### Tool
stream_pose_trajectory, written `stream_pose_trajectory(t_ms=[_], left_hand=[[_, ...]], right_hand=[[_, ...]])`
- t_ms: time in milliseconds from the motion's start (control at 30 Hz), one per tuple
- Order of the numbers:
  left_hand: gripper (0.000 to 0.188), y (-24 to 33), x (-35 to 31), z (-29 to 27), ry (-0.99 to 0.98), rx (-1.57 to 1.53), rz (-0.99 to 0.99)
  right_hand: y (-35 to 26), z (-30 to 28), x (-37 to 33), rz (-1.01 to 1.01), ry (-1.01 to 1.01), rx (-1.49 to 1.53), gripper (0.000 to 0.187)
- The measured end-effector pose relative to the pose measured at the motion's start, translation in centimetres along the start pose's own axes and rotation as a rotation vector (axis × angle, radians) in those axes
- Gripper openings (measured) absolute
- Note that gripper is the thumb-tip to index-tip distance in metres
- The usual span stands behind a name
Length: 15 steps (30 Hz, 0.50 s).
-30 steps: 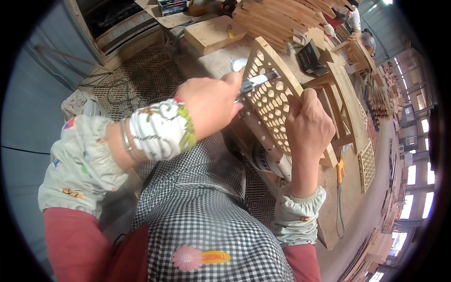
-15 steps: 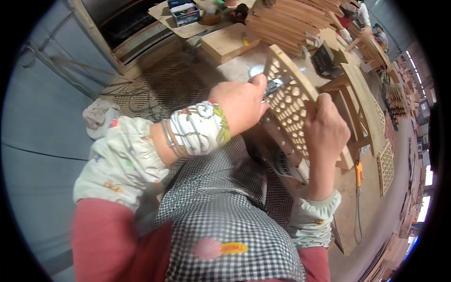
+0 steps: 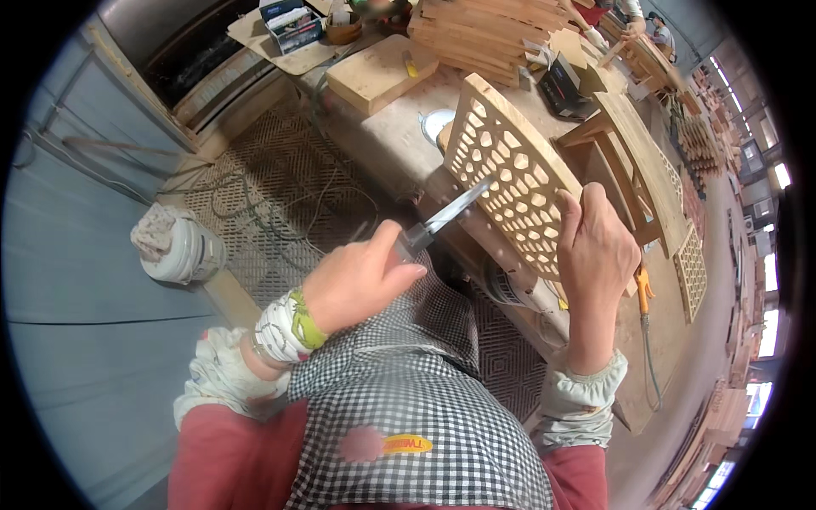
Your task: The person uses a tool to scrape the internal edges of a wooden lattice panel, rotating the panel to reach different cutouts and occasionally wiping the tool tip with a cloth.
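My left hand is closed round the dark handle of a knife-like tool with a long, shiny metal blade. The blade reaches up and right, its tip in front of or against the face of a wooden lattice panel; contact is hard to tell. Irregular rounded holes fill this panel inside a plain wooden frame. My right hand is closed on the frame's right side, and the panel stands tilted at the edge of the workbench.
Beyond the panel stand a light wooden block and stacked slats. A slatted wooden piece and an orange air gun on a hose lie to the right. A white bucket sits at left; cables cross the floor mat.
My left hand has drawn back from the panel, down and left, exposing more of the blade. My right hand still holds the frame, and the panel's face is turned more toward me.
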<state>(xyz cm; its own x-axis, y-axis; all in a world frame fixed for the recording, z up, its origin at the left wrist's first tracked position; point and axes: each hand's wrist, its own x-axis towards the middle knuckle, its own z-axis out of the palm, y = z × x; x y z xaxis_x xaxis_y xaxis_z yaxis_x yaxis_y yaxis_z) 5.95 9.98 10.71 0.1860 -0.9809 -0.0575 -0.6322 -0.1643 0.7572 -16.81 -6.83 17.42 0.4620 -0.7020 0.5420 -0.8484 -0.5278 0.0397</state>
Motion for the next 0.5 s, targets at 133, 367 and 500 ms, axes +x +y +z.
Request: stream_pose_trajectory(t_ms=[133,367,500], left_hand=[[0.042,0.6,1.4,0.4,0.137,0.258,0.053],[0.043,1.7,3.0,0.5,0.204,0.394,0.131],[0.044,2.3,3.3,1.1,0.151,0.38,0.105]], right_hand=[[-0.9,-0.1,-0.6,-0.006,0.011,-0.058,0.038],[-1.7,0.2,-0.9,-0.027,0.032,-0.06,0.04],[-1.0,0.7,-0.7,-0.031,0.044,-0.078,0.043]])
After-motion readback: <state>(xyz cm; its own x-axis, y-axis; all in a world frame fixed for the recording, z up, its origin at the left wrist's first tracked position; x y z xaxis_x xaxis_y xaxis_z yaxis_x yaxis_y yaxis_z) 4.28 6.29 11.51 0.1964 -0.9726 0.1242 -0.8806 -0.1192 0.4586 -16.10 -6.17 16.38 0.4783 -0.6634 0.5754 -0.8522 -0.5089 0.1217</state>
